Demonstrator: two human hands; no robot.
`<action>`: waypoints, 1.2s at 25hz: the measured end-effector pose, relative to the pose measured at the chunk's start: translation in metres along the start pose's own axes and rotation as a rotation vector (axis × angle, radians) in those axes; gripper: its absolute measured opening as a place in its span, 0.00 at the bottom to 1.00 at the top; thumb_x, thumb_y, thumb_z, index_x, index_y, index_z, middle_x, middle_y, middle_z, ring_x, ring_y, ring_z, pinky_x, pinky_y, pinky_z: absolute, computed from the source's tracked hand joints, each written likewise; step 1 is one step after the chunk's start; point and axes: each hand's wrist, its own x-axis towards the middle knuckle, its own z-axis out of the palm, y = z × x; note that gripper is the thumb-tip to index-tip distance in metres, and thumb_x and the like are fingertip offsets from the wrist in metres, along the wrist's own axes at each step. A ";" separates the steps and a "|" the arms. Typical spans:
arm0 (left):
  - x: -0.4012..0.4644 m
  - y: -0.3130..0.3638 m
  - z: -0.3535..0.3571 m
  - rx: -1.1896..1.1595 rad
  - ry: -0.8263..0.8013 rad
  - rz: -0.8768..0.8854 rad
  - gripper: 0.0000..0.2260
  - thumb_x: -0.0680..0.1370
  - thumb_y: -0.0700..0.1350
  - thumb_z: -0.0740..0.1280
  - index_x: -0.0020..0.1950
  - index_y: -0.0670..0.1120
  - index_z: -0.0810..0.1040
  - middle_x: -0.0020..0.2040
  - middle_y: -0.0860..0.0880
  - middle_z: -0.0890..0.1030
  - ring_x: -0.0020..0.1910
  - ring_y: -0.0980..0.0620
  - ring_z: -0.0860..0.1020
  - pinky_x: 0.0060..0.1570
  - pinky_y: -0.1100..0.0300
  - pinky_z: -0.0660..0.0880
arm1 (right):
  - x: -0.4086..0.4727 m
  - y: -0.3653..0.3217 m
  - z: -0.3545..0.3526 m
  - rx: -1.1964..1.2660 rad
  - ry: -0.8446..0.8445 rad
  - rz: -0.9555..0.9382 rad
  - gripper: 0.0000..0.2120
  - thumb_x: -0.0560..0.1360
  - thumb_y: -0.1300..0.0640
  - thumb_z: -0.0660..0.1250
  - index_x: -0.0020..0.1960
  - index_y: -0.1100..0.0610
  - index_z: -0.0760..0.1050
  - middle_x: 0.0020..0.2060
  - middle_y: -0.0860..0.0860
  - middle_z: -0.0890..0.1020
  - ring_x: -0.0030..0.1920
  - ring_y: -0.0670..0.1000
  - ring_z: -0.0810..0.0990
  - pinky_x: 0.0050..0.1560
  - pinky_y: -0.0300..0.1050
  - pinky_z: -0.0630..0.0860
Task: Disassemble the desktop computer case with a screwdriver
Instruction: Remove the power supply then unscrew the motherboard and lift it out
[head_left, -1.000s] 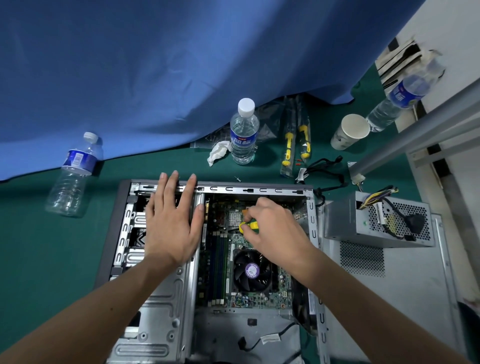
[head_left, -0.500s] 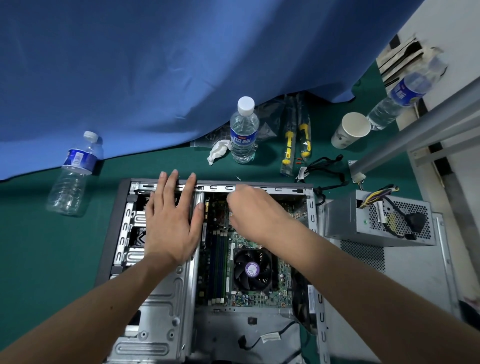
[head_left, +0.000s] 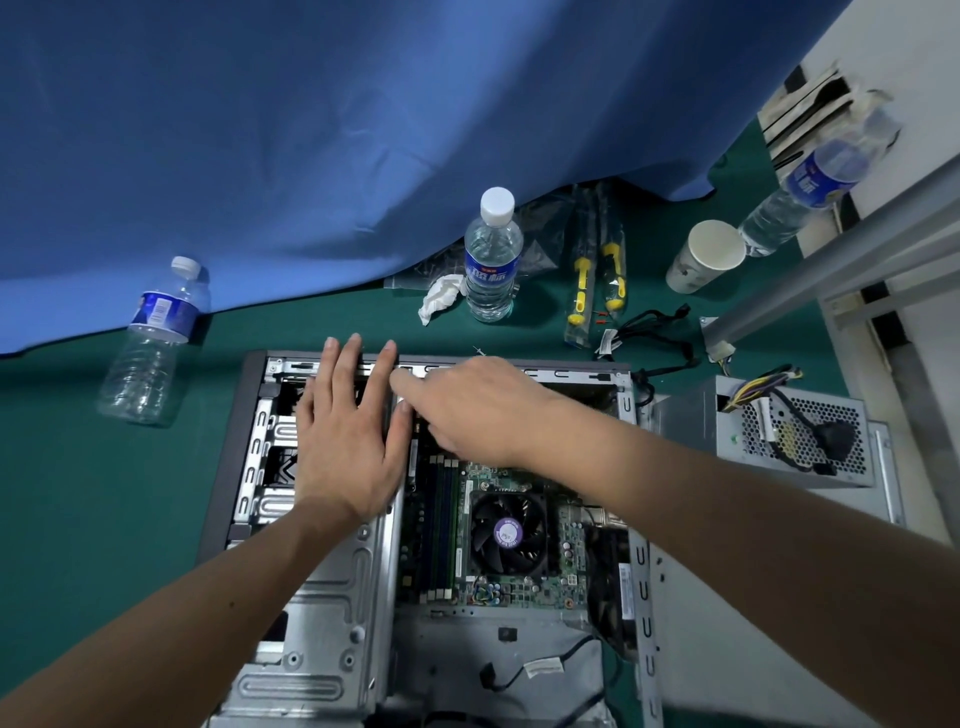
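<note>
There, the open computer case (head_left: 244, 447) lay flat on the green table (head_left: 78, 493), its far edge toward the blue curtain (head_left: 363, 130), and I could see straight down onto the motherboard (head_left: 519, 592) with its black cooler fan (head_left: 509, 532) near the middle. My left hand (head_left: 345, 441) lay spread, fingers straight and palm down, on the metal drive cage (head_left: 311, 623) at the case's left side, its fingertips reaching the far rim. My right hand (head_left: 475, 410) reached across the board toward the far left corner, knuckles up and fingers curled under, its foremost finger just beside my left hand; I could not tell whether it held anything, since whatever lay beneath the palm was hidden. No screwdriver showed in it. Two yellow-handled screwdrivers (head_left: 597, 275) in clear sleeves lay on the table beyond the case, near an upright water bottle (head_left: 492, 254) and a crumpled tissue (head_left: 440, 296). An emptier bottle (head_left: 153, 338) leaned at the far left by the curtain's hem. To the right sat the removed power supply (head_left: 789, 431), its coloured wires trailing, resting on the grey side panel (head_left: 753, 649). Behind it stood a paper cup (head_left: 709, 254) and a loose black cable (head_left: 649, 338).
</note>
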 end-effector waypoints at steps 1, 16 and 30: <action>0.000 0.000 0.000 -0.001 0.002 -0.003 0.25 0.82 0.58 0.49 0.79 0.55 0.55 0.80 0.46 0.54 0.80 0.50 0.44 0.74 0.42 0.53 | -0.002 0.005 -0.002 0.127 -0.001 0.024 0.13 0.76 0.61 0.65 0.57 0.55 0.65 0.44 0.49 0.76 0.45 0.56 0.73 0.41 0.51 0.69; 0.001 -0.001 0.002 0.006 0.002 0.003 0.26 0.82 0.58 0.49 0.80 0.55 0.55 0.80 0.46 0.53 0.80 0.50 0.44 0.75 0.43 0.52 | -0.014 0.008 -0.010 0.066 -0.126 0.279 0.13 0.79 0.48 0.62 0.57 0.55 0.66 0.46 0.51 0.71 0.44 0.55 0.71 0.39 0.49 0.65; 0.002 -0.002 0.003 0.024 0.004 0.007 0.26 0.82 0.58 0.48 0.80 0.54 0.54 0.80 0.45 0.54 0.79 0.49 0.44 0.74 0.43 0.53 | -0.035 0.010 0.004 0.059 -0.108 0.375 0.13 0.78 0.62 0.62 0.61 0.54 0.67 0.53 0.53 0.71 0.47 0.54 0.68 0.41 0.49 0.70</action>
